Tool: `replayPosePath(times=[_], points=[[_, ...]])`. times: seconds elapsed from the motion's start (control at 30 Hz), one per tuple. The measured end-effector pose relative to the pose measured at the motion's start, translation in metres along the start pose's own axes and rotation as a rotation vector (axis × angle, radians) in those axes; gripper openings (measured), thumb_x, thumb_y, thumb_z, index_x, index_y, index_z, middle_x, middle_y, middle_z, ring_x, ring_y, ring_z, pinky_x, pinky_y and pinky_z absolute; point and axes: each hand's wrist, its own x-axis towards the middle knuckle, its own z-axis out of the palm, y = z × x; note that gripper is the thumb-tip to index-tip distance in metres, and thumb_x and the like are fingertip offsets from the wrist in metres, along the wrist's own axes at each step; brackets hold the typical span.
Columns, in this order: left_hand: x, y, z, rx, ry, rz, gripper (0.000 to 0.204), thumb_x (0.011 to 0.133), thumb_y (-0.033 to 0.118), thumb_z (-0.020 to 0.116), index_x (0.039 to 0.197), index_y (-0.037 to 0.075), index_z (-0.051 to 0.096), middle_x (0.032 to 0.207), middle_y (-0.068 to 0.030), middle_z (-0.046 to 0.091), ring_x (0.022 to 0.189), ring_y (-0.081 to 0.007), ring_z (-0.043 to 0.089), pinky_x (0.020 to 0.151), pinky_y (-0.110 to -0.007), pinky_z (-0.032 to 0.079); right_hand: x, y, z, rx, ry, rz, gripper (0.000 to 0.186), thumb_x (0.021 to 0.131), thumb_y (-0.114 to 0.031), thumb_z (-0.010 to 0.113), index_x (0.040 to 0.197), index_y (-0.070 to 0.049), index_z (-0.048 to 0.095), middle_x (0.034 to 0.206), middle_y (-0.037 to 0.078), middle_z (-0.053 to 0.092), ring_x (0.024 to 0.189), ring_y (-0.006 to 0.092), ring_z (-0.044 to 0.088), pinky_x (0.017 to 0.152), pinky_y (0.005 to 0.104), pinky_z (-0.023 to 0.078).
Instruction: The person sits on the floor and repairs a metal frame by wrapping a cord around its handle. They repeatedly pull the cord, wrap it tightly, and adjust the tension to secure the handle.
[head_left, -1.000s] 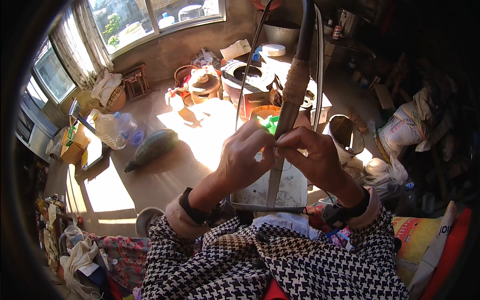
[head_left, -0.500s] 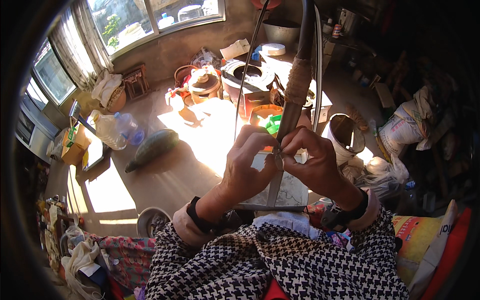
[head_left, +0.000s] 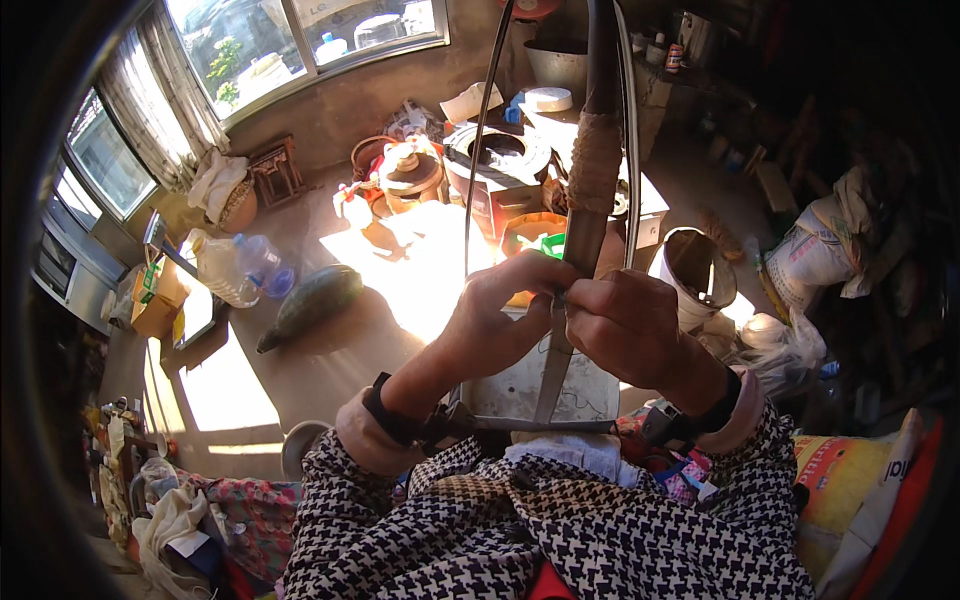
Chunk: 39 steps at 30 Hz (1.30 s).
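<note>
A long, dark flat bar (head_left: 603, 70) rises in front of me, with a beige wrapping (head_left: 595, 165) around part of it. Below my hands a narrower grey strip (head_left: 553, 380) runs down to a dark crosspiece near my lap. My left hand (head_left: 505, 305) is closed, its thumb and fingers pinched together at the bar's left side. Right beside it, my right hand (head_left: 630, 325) is curled into a fist-like pinch against the bar. The fingertips of both hands nearly meet, and whatever small thing they grip is hidden. Behind the strip lies a pale grey panel (head_left: 590, 390).
Thin rods (head_left: 482, 130) flank the bar. A long green gourd (head_left: 312, 305) and clear plastic jugs (head_left: 222, 268) lie on the floor at left. A white bucket (head_left: 690, 270) stands at right, near a stuffed white sack (head_left: 815, 240). A lidded pot (head_left: 410, 170) sits in the sunlight ahead.
My right fingers have curled in tighter, and my left fingers have flattened and lowered over the bar. The small thing earlier visible between my fingertips is now covered. The view has shifted slightly.
</note>
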Motion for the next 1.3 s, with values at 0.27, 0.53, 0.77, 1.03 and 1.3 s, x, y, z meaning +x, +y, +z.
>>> replayPosePath(times=[0.27, 0.53, 0.77, 1.03, 1.3], points=[[0.005, 0.013, 0.001, 0.105, 0.056, -0.011, 0.016, 0.080, -0.003, 0.061, 0.096, 0.001, 0.064, 0.085, -0.0092, 0.068, 0.077, -0.0165, 0.065, 0.069, -0.027, 0.050, 0.008, 0.015, -0.005, -0.158, 0.047, -0.300, 0.014, 0.062, -0.017, 0.062, 0.071, -0.013, 0.051, 0.089, 0.004, 0.056, 0.076, 0.0158, 0.055, 0.067, 0.0287, 0.046], [0.007, 0.022, -0.008, 0.196, 0.032, 0.028, 0.019, 0.078, -0.005, 0.063, 0.095, 0.004, 0.066, 0.080, -0.0100, 0.066, 0.071, -0.0204, 0.066, 0.062, -0.029, 0.051, 0.012, 0.023, 0.000, -0.069, 0.110, -0.404, 0.016, 0.063, -0.015, 0.062, 0.068, -0.010, 0.048, 0.087, 0.005, 0.055, 0.075, 0.0160, 0.053, 0.069, 0.0301, 0.048], [0.010, 0.021, -0.020, 0.253, -0.054, 0.074, 0.019, 0.075, -0.005, 0.067, 0.091, 0.003, 0.062, 0.082, -0.0089, 0.066, 0.074, -0.0200, 0.065, 0.065, -0.029, 0.050, 0.017, 0.023, 0.005, -0.024, 0.140, -0.410, 0.016, 0.063, -0.015, 0.061, 0.068, -0.010, 0.048, 0.086, 0.005, 0.055, 0.074, 0.0160, 0.051, 0.072, 0.0311, 0.050], [0.011, 0.026, -0.019, 0.439, -0.036, 0.224, 0.020, 0.071, -0.003, 0.067, 0.087, 0.003, 0.057, 0.081, -0.0105, 0.061, 0.070, -0.0268, 0.062, 0.060, -0.032, 0.049, 0.013, 0.021, 0.008, -0.007, 0.165, -0.372, 0.018, 0.061, -0.016, 0.061, 0.069, -0.008, 0.048, 0.089, 0.007, 0.055, 0.077, 0.0178, 0.052, 0.076, 0.0332, 0.052], [0.004, 0.019, -0.021, 0.512, 0.109, 0.322, 0.022, 0.067, -0.008, 0.061, 0.085, 0.003, 0.055, 0.090, -0.0127, 0.059, 0.074, -0.0254, 0.061, 0.062, -0.032, 0.049, 0.001, 0.010, 0.011, 0.118, 0.124, -0.074, 0.018, 0.065, -0.008, 0.067, 0.078, -0.007, 0.055, 0.089, 0.004, 0.054, 0.079, 0.0199, 0.053, 0.070, 0.0342, 0.045]])
